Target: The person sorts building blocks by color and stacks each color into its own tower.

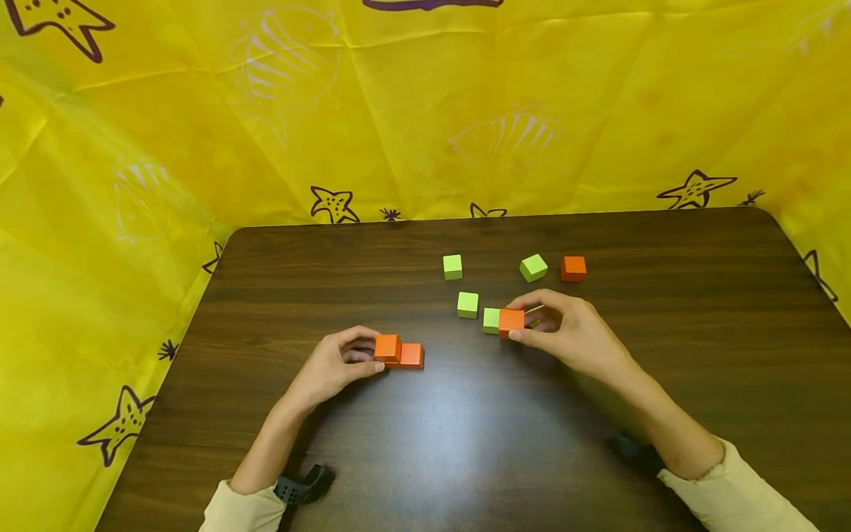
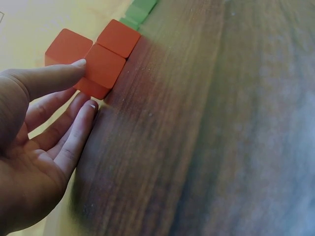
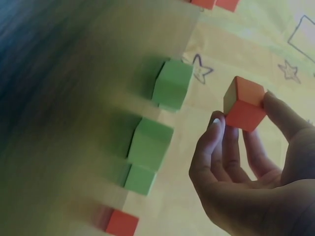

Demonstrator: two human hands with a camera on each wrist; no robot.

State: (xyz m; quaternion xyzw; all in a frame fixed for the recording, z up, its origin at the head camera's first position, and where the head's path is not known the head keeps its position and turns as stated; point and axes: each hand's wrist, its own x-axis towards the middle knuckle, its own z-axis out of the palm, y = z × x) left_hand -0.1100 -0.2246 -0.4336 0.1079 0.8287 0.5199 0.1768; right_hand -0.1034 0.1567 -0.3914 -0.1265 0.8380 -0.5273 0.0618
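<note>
My left hand (image 1: 339,362) pinches at the left side of a small orange cube stack, thumb in front and fingers behind. One orange cube (image 1: 388,347) sits on top of a lower orange cube (image 2: 105,65), and another orange cube (image 1: 412,355) touches the lower one's right side. The thumb tip lies near the seam between upper and lower cubes. My right hand (image 1: 575,332) holds a separate orange cube (image 3: 246,103) between thumb and fingertips, raised off the table. In the head view this cube partly covers a green cube (image 1: 491,321).
Behind the hands lie more green cubes (image 1: 467,304), (image 1: 452,267) and a turned green cube (image 1: 533,267), with an orange cube (image 1: 573,269) to its right. The dark wooden table (image 1: 439,458) ends at a yellow patterned cloth (image 1: 412,111) behind and at the sides.
</note>
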